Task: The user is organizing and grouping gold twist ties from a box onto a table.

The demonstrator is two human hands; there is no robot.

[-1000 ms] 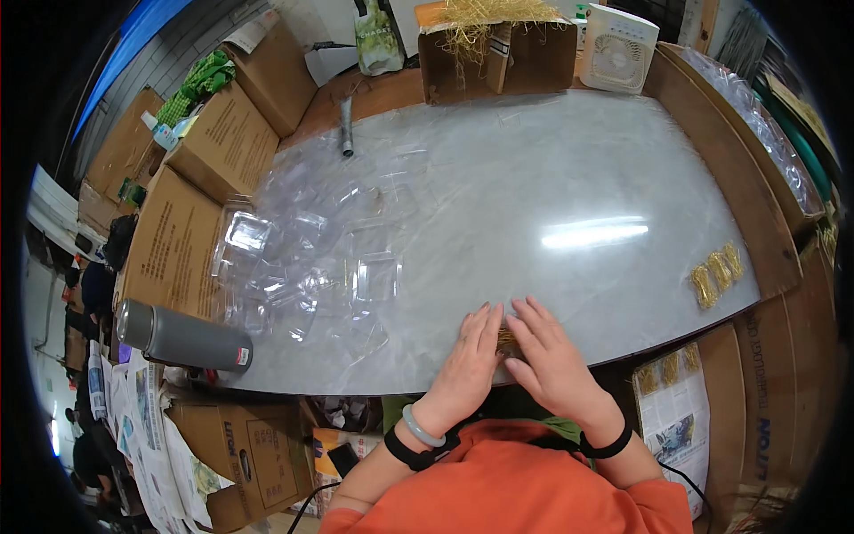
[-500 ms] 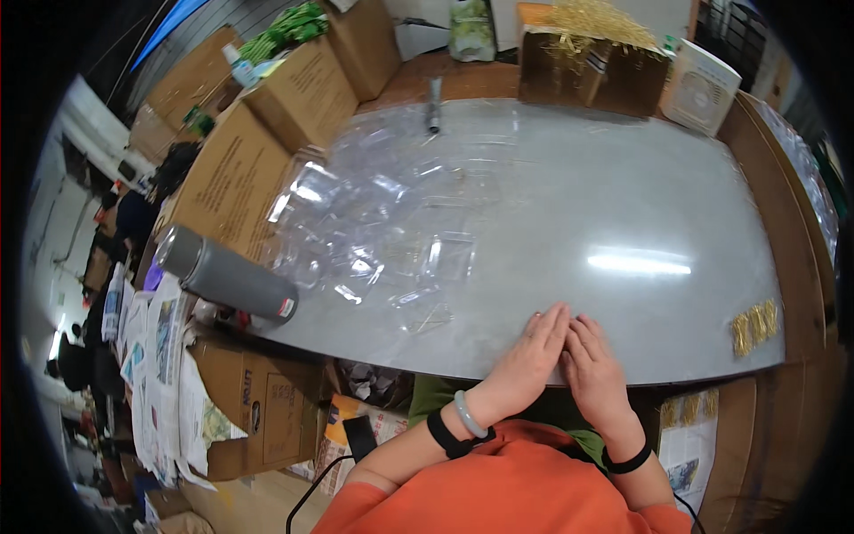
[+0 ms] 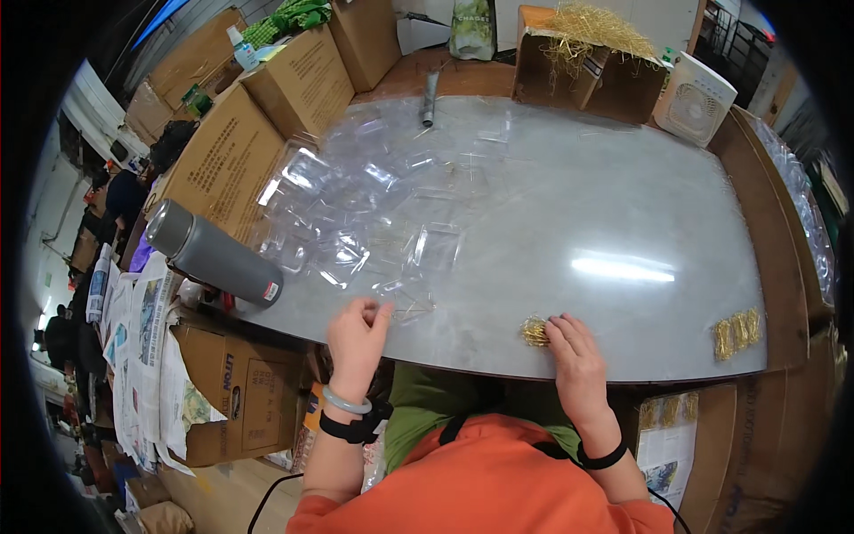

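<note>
My left hand (image 3: 354, 341) is at the table's front edge, left of my body, its fingers loosely bent and the thumb a little apart. Right beside its fingertips lies a clear plastic box piece (image 3: 411, 299), and I see nothing held in that hand. My right hand (image 3: 578, 356) rests flat on the table with its fingers stretched out. Its fingertips touch the right side of a small bundle of gold twist ties (image 3: 534, 331). Several similar gold bundles (image 3: 737, 335) stand in a row near the right edge.
Clear plastic boxes (image 3: 347, 214) spread over the left half of the grey table (image 3: 569, 196). A grey thermos flask (image 3: 213, 254) leans at the left edge. At the back stand a carton (image 3: 534, 76) topped with gold strands (image 3: 596, 31), a white fan (image 3: 696, 98) and a grey tube (image 3: 430, 98).
My hands, pressed together before, have parted. The left one moved left to the plastic pieces. Beside my right hand the gold bundle, hidden earlier, now shows on the table.
</note>
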